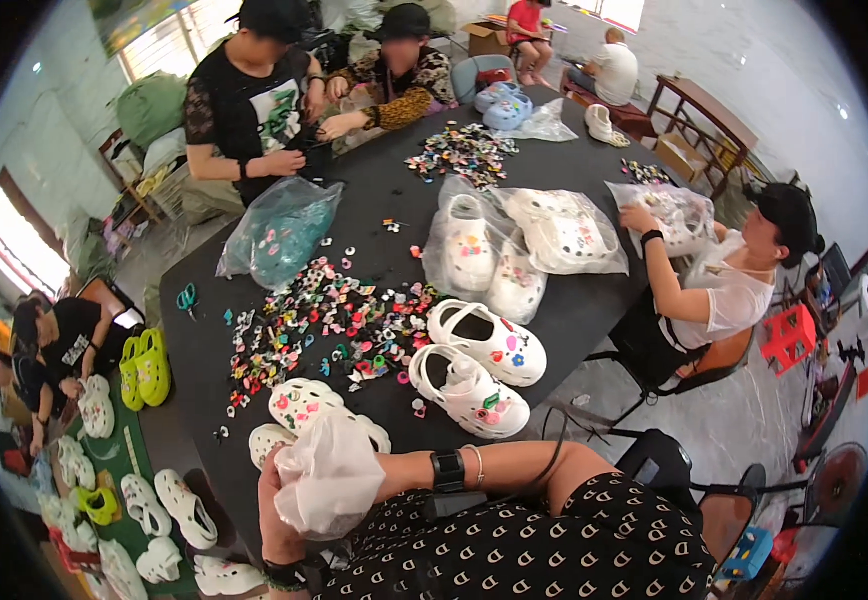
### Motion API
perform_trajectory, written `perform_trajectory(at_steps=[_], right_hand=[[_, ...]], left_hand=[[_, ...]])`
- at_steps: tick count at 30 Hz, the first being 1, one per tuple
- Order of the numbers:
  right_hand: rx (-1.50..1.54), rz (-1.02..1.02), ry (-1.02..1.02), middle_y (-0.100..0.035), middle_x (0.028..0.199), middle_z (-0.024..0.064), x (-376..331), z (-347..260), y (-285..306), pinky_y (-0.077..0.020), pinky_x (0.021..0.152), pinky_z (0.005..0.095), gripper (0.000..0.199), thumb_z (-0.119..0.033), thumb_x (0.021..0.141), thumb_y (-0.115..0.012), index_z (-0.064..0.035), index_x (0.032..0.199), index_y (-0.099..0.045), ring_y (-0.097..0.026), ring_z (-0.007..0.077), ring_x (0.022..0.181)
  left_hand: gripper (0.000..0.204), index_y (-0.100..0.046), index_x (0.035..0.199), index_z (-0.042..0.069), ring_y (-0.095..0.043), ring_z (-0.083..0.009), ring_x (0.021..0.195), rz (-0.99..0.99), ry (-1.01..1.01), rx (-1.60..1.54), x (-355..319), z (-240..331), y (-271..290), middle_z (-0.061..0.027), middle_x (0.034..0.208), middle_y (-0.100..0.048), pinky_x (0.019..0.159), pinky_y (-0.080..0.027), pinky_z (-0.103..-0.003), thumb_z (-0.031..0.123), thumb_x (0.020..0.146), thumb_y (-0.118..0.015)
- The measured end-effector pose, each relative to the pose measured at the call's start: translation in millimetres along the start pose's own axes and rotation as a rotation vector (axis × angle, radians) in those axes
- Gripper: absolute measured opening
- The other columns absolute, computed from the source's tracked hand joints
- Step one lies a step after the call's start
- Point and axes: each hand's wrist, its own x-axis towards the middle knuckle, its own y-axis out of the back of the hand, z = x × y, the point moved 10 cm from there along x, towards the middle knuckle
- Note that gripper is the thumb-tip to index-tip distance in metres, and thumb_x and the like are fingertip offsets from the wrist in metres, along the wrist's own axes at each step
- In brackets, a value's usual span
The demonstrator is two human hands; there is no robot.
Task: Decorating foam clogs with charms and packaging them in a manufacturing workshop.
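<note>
A crumpled, translucent white plastic bag [329, 482] is between my hands at the table's near edge. My left hand [274, 505] grips its left side. From the right, my right hand [386, 476] reaches into or behind the bag, which hides its fingers. Just beyond lies a pair of white clogs [306, 402] with colourful charms, partly covered by the bag. To their right, two white strapped shoes [487, 343] with charms sit side by side, the nearer one [469, 392] stuffed with pale wrapping.
Loose colourful charms [339, 325] cover the dark table's middle. Bagged white clogs [559, 232], a bagged teal pair [284, 235] and green scissors [187, 297] lie farther off. Co-workers sit and stand around the table. More clogs [186, 508] stand at the lower left.
</note>
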Motion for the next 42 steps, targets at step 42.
perform_trajectory(at_steps=[42], right_hand=[[-0.987,0.480,0.127,-0.060,0.088,0.0104,13.7,-82.4,55.5,-0.0509,0.066,0.0352,0.035,-0.012,0.068,-0.077,-0.0058,0.098,-0.060,-0.061,0.0304,0.078]], left_hand=[[0.045,-0.052,0.127,-0.001,-0.052,-0.0215,0.113,0.301,-0.274,0.062,-51.4,25.0,57.1,-0.0122,0.130,-0.049,0.097,-0.042,-0.034,0.002,0.083,-0.060]])
